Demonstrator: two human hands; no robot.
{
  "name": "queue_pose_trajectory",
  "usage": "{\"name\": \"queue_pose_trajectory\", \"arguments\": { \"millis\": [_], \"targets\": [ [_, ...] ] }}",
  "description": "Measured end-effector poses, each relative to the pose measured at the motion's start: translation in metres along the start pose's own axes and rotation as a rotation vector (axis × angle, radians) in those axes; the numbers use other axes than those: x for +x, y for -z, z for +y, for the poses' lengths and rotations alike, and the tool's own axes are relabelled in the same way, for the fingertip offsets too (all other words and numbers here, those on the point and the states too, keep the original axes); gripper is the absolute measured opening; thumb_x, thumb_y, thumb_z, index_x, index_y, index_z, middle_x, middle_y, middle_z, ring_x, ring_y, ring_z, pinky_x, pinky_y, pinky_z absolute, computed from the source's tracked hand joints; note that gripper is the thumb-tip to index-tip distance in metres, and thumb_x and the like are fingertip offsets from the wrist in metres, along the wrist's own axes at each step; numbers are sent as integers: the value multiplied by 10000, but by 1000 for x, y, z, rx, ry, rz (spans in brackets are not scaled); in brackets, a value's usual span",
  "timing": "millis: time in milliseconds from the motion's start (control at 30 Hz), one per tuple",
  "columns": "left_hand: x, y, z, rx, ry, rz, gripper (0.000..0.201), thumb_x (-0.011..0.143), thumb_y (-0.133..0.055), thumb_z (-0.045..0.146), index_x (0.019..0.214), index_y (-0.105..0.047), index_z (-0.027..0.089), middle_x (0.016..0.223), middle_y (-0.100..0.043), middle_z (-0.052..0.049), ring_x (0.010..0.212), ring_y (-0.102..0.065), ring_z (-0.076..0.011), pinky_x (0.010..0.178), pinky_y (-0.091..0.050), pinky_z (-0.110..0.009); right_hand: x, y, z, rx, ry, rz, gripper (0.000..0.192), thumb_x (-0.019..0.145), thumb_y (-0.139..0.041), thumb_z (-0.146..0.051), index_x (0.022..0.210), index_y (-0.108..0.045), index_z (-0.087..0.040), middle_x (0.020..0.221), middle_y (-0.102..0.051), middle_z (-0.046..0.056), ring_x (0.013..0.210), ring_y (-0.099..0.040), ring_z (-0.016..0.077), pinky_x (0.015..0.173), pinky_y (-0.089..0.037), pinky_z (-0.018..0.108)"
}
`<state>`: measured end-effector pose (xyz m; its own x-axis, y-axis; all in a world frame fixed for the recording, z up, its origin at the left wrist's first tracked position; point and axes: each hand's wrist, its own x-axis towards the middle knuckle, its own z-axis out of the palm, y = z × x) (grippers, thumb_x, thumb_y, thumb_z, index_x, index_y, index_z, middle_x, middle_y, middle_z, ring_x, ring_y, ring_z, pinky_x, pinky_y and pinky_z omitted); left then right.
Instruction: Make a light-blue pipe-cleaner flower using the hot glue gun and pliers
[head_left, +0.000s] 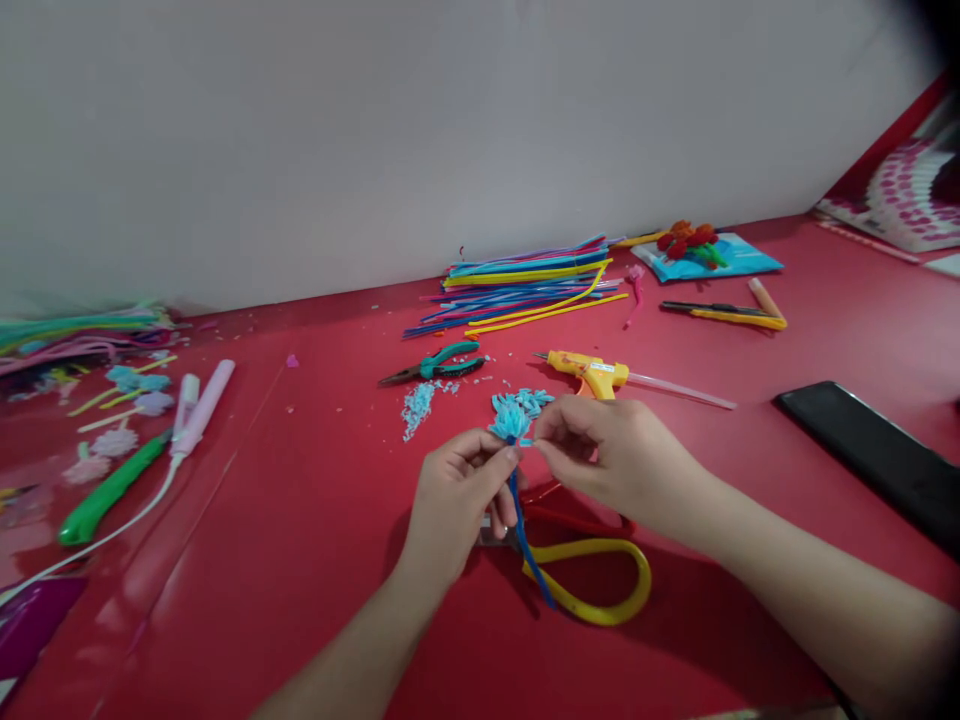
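Note:
My left hand is closed around the top of a dark blue pipe-cleaner stem, just under the light blue flower head. The stem hangs down below my fingers. My right hand pinches a short light blue pipe-cleaner piece at the right side of the flower. Behind the flower lies a pile of cut light blue pieces. Under my hands rest scissors with yellow and red handles; their blades are partly hidden by my left hand.
Pliers, light blue scraps and a yellow glue gun lie beyond my hands. Pipe cleaners are bundled at the wall. A black phone is at right; a green-handled tool and pink corded tool at left.

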<state>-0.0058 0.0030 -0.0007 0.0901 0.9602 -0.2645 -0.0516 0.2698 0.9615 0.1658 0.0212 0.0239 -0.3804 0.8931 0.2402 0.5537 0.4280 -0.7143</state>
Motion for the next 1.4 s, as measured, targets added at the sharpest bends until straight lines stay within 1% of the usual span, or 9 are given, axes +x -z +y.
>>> {"name": "queue_pose_trajectory", "arguments": {
  "millis": [367, 733, 833, 900, 1000, 1100, 1200, 1300, 1400],
  "targets": [
    [-6, -2, 4, 129, -29, 38, 208, 778, -623, 293, 622, -550, 177, 345, -532, 50, 259, -411, -61, 312, -307, -142, -5, -2, 1, -344, 253, 112, 124, 853, -476, -158, 782, -576, -147, 572, -566, -14, 472, -481, 98, 487, -311, 222],
    [-6, 1, 5, 96, -123, 56, 156, 771, -630, 243, 635, -577, 187, 364, -533, 57, 276, -426, -69, 311, -343, -150, -6, -1, -1, -457, 436, 219, 161, 904, -460, -162, 793, -575, -157, 586, -600, -3, 495, -508, 105, 487, -305, 230],
    [-11, 3, 7, 144, -321, 100, 97, 780, -626, 197, 691, -665, 197, 445, -574, 48, 351, -510, -88, 375, -434, -173, -7, 3, -7, -173, 333, 198, 58, 875, -512, -186, 860, -565, -166, 596, -581, -26, 494, -501, 84, 490, -348, 204],
    [-14, 7, 7, 238, -514, 172, 128, 787, -622, 158, 721, -715, 215, 532, -626, 28, 452, -587, -109, 485, -509, -202, -6, 6, -13, 122, 140, 148, 23, 842, -534, -191, 827, -548, -181, 567, -529, -52, 464, -472, 68, 461, -358, 183],
    [-18, 14, 7, 414, -724, 224, 165, 762, -654, 112, 758, -755, 242, 703, -720, -14, 638, -670, -162, 658, -552, -255, -4, 9, -21, 562, -187, -75, 83, 832, -511, -240, 765, -531, -195, 516, -469, -68, 406, -428, 70, 395, -344, 186],
    [-19, 18, 6, 470, -801, 245, 218, 741, -679, 95, 843, -769, 266, 815, -748, -28, 732, -681, -196, 730, -547, -291, -4, 7, -25, 800, -318, -239, 124, 839, -498, -301, 814, -548, -191, 519, -465, -65, 403, -420, 78, 392, -366, 202],
    [-18, 17, 6, 470, -805, 290, 217, 745, -681, 93, 835, -772, 268, 841, -747, -33, 773, -677, -203, 774, -533, -305, -9, 3, -26, 718, -177, -98, 103, 827, -527, -243, 914, -550, -193, 625, -493, -46, 511, -469, 89, 487, -425, 220],
    [-17, 15, 7, 475, -775, 286, 181, 759, -669, 113, 808, -773, 253, 836, -745, -48, 790, -678, -213, 782, -531, -313, -14, -1, -26, 458, 66, 87, 339, 767, -643, -203, 1079, -511, -213, 895, -568, 12, 752, -542, 127, 681, -482, 262],
    [-15, 15, 7, 493, -791, 265, 174, 754, -668, 126, 818, -773, 250, 864, -749, -61, 813, -679, -226, 792, -529, -324, -16, -7, -26, 312, 171, 171, 512, 740, -715, -241, 1178, -450, -226, 1089, -565, 54, 967, -551, 171, 843, -474, 300]
  ]
}}
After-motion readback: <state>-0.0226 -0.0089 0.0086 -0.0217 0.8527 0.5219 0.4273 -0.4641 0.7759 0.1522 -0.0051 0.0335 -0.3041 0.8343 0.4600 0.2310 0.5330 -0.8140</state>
